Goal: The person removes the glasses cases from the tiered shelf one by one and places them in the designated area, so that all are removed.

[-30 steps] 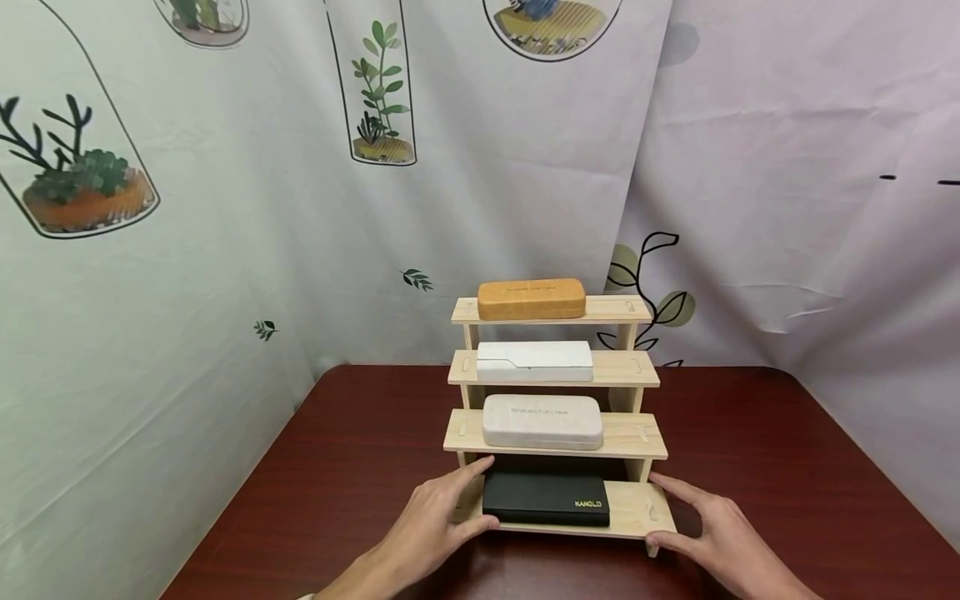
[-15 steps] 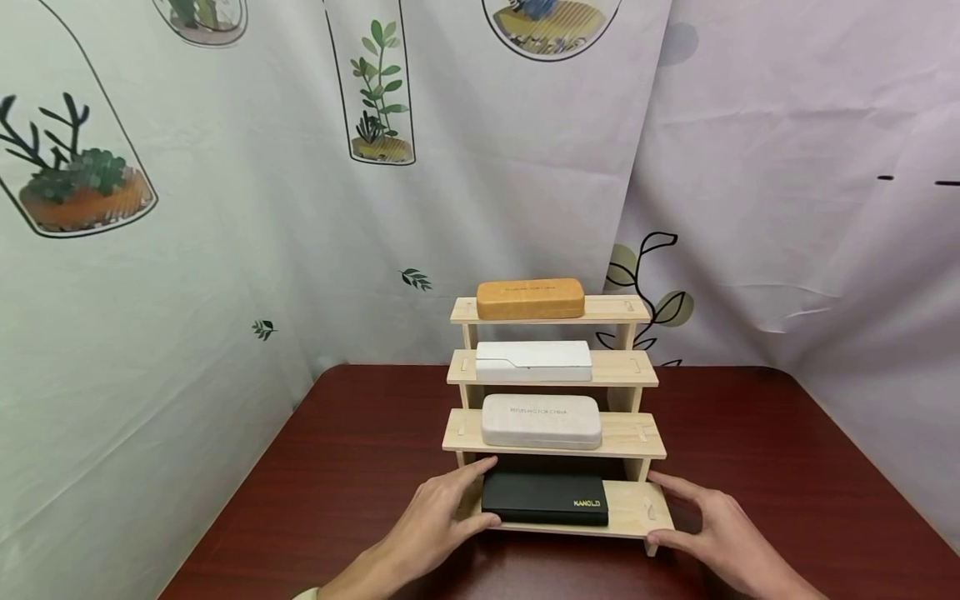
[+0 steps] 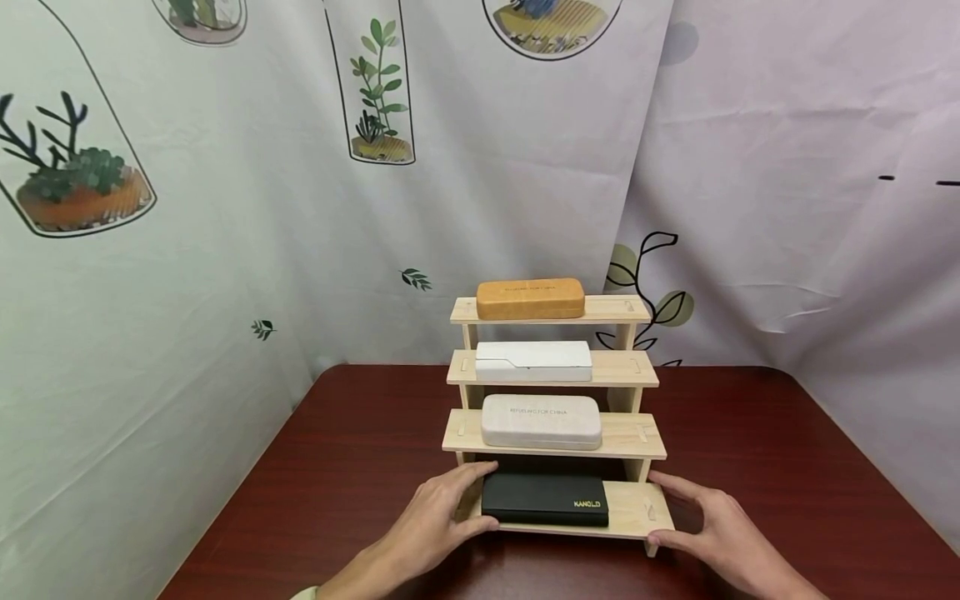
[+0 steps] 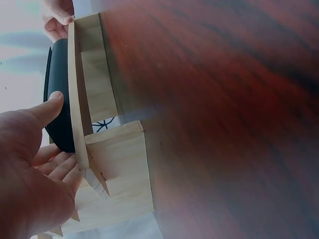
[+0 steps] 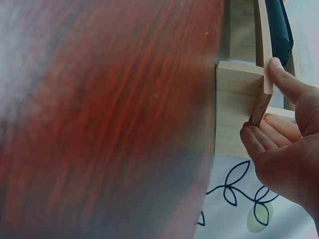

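**Both hands on the bottom step of the wooden rack**

Your left hand (image 3: pixel 431 521) is at the left end of the wooden rack's (image 3: pixel 633 437) lowest step: the thumb lies along the front edge beside the black case (image 3: pixel 545 500), the fingers reach in behind the side panel, so the grip is curled round that end of the step. The left wrist view is blurred, but the thumb tip seems to touch the case. The rack stands near the middle of the worktop (image 3: pixel 352 450), toward its back edge. Above the black case sit a beige case (image 3: pixel 542 422), a white case (image 3: pixel 533 361) and a tan case (image 3: pixel 530 298), one per step. Your right hand (image 3: pixel 716 529) pinches the right end of the same step, thumb on the front edge, fingers behind the side panel.
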A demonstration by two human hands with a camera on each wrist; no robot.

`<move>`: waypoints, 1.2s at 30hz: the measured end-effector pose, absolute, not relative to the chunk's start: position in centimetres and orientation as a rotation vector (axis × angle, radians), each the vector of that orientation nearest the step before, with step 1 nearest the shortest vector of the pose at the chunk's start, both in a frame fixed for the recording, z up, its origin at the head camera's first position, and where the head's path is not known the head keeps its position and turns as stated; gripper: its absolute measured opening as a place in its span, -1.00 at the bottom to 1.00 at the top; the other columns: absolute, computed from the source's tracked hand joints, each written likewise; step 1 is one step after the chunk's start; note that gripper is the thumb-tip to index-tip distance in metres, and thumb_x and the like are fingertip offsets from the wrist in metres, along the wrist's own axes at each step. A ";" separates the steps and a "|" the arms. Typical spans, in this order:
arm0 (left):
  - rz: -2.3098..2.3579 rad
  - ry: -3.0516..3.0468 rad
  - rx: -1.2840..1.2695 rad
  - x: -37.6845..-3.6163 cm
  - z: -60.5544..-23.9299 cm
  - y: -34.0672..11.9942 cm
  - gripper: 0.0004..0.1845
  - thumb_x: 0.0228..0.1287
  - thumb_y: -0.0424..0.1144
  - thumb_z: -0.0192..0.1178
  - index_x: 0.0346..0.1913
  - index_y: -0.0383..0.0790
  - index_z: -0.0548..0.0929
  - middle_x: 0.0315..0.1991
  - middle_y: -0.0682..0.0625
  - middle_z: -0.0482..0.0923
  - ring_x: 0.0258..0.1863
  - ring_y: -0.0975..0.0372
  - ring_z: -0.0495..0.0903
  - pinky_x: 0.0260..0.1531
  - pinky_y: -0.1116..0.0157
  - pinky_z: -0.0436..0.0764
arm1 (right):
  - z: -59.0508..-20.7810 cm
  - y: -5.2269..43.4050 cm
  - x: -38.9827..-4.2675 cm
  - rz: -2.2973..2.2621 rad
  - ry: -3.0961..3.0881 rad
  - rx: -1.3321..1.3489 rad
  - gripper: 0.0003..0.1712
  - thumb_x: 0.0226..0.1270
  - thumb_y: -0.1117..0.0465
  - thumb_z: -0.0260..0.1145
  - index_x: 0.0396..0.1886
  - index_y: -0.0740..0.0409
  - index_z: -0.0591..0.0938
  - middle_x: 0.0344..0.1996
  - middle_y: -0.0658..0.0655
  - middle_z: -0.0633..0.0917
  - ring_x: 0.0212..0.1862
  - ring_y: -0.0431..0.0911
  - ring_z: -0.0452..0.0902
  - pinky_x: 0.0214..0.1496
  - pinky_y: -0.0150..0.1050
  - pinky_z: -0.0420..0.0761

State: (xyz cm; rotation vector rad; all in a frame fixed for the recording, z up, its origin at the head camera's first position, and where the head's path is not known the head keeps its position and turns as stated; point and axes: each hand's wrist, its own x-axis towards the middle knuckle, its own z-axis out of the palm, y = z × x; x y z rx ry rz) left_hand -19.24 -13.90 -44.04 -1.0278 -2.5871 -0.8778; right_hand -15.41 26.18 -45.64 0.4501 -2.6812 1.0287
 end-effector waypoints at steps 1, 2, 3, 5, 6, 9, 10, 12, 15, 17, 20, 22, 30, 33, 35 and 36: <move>-0.883 -2.589 -1.029 -19.3 -44.0 -13.9 -0.32 0.34 0.01 0.50 0.44 -0.16 0.57 0.34 -0.01 0.62 0.27 0.14 0.64 0.17 0.05 0.67 | -45.7 26.2 -15.4 1.033 -2.677 0.452 -0.16 -0.06 0.01 0.79 0.23 0.25 0.72 0.11 0.15 0.78 0.14 -0.35 0.61 0.04 -0.36 0.66; -0.888 -2.588 -1.031 -19.3 -44.0 -13.9 -0.32 0.34 0.01 0.49 0.44 -0.17 0.57 0.34 -0.01 0.62 0.27 0.14 0.64 0.17 0.05 0.67 | -45.7 26.2 -15.4 1.039 -2.671 0.457 -0.16 -0.06 0.02 0.79 0.23 0.26 0.72 0.11 0.16 0.78 0.14 -0.35 0.60 0.04 -0.37 0.66; -0.892 -2.585 -1.034 -19.3 -44.0 -14.0 -0.32 0.35 0.01 0.49 0.43 -0.17 0.57 0.34 0.00 0.62 0.27 0.14 0.64 0.17 0.06 0.67 | -45.8 26.2 -15.4 1.045 -2.668 0.461 -0.16 -0.06 0.02 0.78 0.24 0.26 0.72 0.11 0.16 0.78 0.14 -0.35 0.60 0.04 -0.38 0.65; -0.892 -2.579 -1.041 -19.3 -44.1 -14.0 -0.33 0.36 0.00 0.49 0.43 -0.18 0.57 0.34 0.01 0.62 0.26 0.16 0.64 0.17 0.06 0.67 | -45.8 26.2 -15.4 1.049 -2.667 0.462 -0.16 -0.05 0.02 0.78 0.24 0.26 0.72 0.11 0.16 0.78 0.14 -0.35 0.60 0.04 -0.39 0.65; -0.888 -2.574 -1.047 -19.3 -44.1 -14.0 -0.33 0.36 0.00 0.49 0.43 -0.18 0.57 0.34 0.02 0.62 0.27 0.16 0.64 0.17 0.06 0.67 | -45.8 26.2 -15.4 1.049 -2.668 0.464 -0.16 -0.05 0.02 0.78 0.24 0.27 0.71 0.11 0.17 0.78 0.14 -0.33 0.61 0.04 -0.38 0.66; -0.863 -2.555 -1.069 -19.4 -44.1 -14.0 -0.34 0.37 0.00 0.49 0.42 -0.17 0.56 0.33 0.04 0.61 0.26 0.18 0.64 0.16 0.07 0.68 | -45.6 26.2 -15.4 1.066 -2.698 0.432 -0.14 -0.03 -0.03 0.77 0.26 0.26 0.71 0.13 0.16 0.77 0.15 -0.30 0.62 0.06 -0.35 0.67; -0.853 -2.546 -1.075 -19.3 -44.1 -14.0 -0.35 0.37 0.00 0.49 0.42 -0.16 0.56 0.33 0.05 0.61 0.26 0.19 0.64 0.16 0.07 0.68 | -45.5 26.2 -15.4 1.070 -2.710 0.420 -0.13 -0.03 -0.05 0.77 0.27 0.25 0.70 0.14 0.15 0.77 0.16 -0.29 0.62 0.07 -0.33 0.67; -0.838 -2.529 -1.083 -19.3 -44.0 -14.0 -0.35 0.37 0.00 0.49 0.42 -0.15 0.56 0.32 0.06 0.61 0.26 0.19 0.64 0.15 0.08 0.68 | -45.4 26.2 -15.4 1.074 -2.734 0.412 -0.12 -0.01 -0.07 0.75 0.28 0.26 0.69 0.15 0.17 0.76 0.17 -0.23 0.63 0.07 -0.31 0.68; -0.842 -2.513 -1.086 -19.3 -44.0 -14.0 -0.35 0.36 0.00 0.50 0.41 -0.14 0.57 0.32 0.08 0.61 0.25 0.22 0.64 0.14 0.09 0.69 | -45.3 26.2 -15.4 1.088 -2.756 0.403 -0.10 0.01 -0.08 0.75 0.29 0.27 0.68 0.17 0.19 0.75 0.18 -0.19 0.64 0.07 -0.30 0.68; -0.854 -2.512 -1.084 -19.3 -43.9 -14.0 -0.35 0.35 0.00 0.51 0.41 -0.12 0.57 0.32 0.10 0.61 0.24 0.23 0.64 0.14 0.10 0.68 | -45.2 26.2 -15.4 1.090 -2.767 0.399 -0.10 0.01 -0.09 0.74 0.30 0.28 0.68 0.17 0.20 0.75 0.18 -0.17 0.64 0.07 -0.30 0.68; -0.876 -2.506 -1.083 -19.3 -43.8 -14.0 -0.33 0.33 -0.01 0.52 0.42 -0.13 0.57 0.32 0.11 0.60 0.21 0.24 0.66 0.14 0.11 0.69 | -45.2 26.2 -15.5 1.085 -2.790 0.374 -0.08 0.01 -0.14 0.73 0.31 0.25 0.68 0.18 0.18 0.74 0.19 -0.17 0.63 0.08 -0.30 0.67; -0.889 -2.497 -1.081 -19.2 -43.7 -14.0 -0.33 0.32 -0.02 0.53 0.42 -0.13 0.56 0.33 0.12 0.60 0.19 0.23 0.68 0.13 0.10 0.70 | -45.1 26.2 -15.5 1.081 -2.806 0.361 -0.07 0.01 -0.17 0.72 0.32 0.23 0.68 0.19 0.18 0.74 0.20 -0.15 0.62 0.08 -0.30 0.67; -0.924 -2.421 -1.097 -19.0 -43.5 -14.1 -0.35 0.35 -0.02 0.51 0.42 -0.10 0.56 0.32 0.15 0.59 0.18 0.21 0.70 0.12 0.11 0.71 | -45.2 26.2 -15.5 1.089 -2.800 0.374 -0.08 0.03 -0.16 0.72 0.32 0.22 0.68 0.20 0.18 0.74 0.20 -0.13 0.63 0.07 -0.29 0.68; -0.920 -2.375 -1.118 -19.0 -43.4 -14.1 -0.36 0.36 -0.05 0.51 0.42 -0.10 0.55 0.31 0.13 0.60 0.20 0.22 0.68 0.10 0.12 0.71 | -45.2 26.2 -15.4 1.088 -2.795 0.377 -0.09 0.03 -0.16 0.72 0.32 0.21 0.68 0.20 0.18 0.74 0.20 -0.15 0.63 0.07 -0.29 0.68; -0.912 -2.345 -1.134 -19.0 -43.2 -14.0 -0.36 0.36 -0.07 0.51 0.42 -0.11 0.55 0.31 0.12 0.60 0.21 0.24 0.67 0.09 0.13 0.72 | -45.2 26.2 -15.4 1.092 -2.800 0.373 -0.09 0.03 -0.15 0.72 0.32 0.21 0.67 0.20 0.19 0.73 0.20 -0.13 0.63 0.07 -0.29 0.69; -0.904 -2.327 -1.143 -19.0 -43.2 -14.0 -0.36 0.36 -0.08 0.51 0.42 -0.13 0.56 0.31 0.10 0.61 0.21 0.24 0.67 0.08 0.13 0.72 | -45.2 26.2 -15.4 1.088 -2.798 0.371 -0.10 0.04 -0.15 0.72 0.32 0.20 0.68 0.20 0.19 0.73 0.20 -0.12 0.63 0.06 -0.28 0.69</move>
